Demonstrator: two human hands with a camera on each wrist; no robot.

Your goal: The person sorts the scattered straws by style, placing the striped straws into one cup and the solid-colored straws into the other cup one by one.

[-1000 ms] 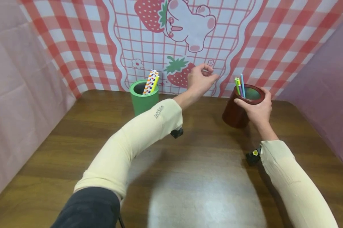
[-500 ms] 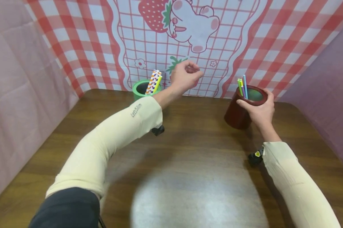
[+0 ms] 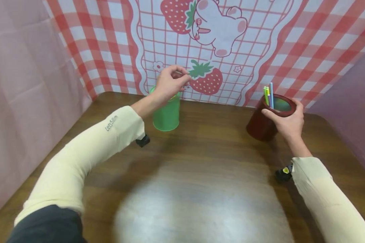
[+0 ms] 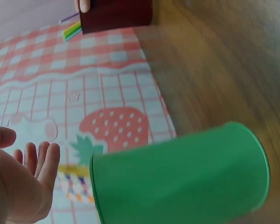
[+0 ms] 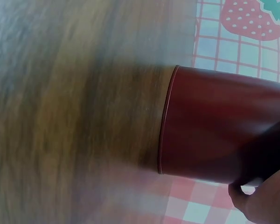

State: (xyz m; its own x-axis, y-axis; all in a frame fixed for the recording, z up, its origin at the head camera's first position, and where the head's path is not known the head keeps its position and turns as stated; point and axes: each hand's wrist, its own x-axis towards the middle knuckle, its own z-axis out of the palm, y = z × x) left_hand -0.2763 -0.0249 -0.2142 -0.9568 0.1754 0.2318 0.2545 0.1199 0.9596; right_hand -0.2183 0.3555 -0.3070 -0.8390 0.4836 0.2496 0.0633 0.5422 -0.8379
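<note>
My left hand [image 3: 171, 82] hovers over the green cup [image 3: 166, 116], fingers loosely bent with nothing between them. In the left wrist view that hand [image 4: 25, 186] is beside the cup's mouth, where white sticks with coloured patches and a yellow one [image 4: 75, 184] stick out. From the head, the hand covers most of the cup's opening and these sticks. My right hand [image 3: 287, 125] grips the dark red cylindrical cup [image 3: 261, 121] near its rim, thumb on the near side. Several thin green, yellow, purple and blue sticks [image 3: 269, 96] lean in its left side.
Both cups stand toward the back of the brown wooden table [image 3: 200, 152]. Behind them hangs a red checked cloth [image 3: 121, 44] with strawberry prints. Pale pink cloth [image 3: 24, 84] closes off the left side, and a mauve one [image 3: 352, 87] the right.
My left hand has moved left, from between the two cups to above the green cup. The right hand keeps its grip on the dark red cup. The head view has shifted slightly.
</note>
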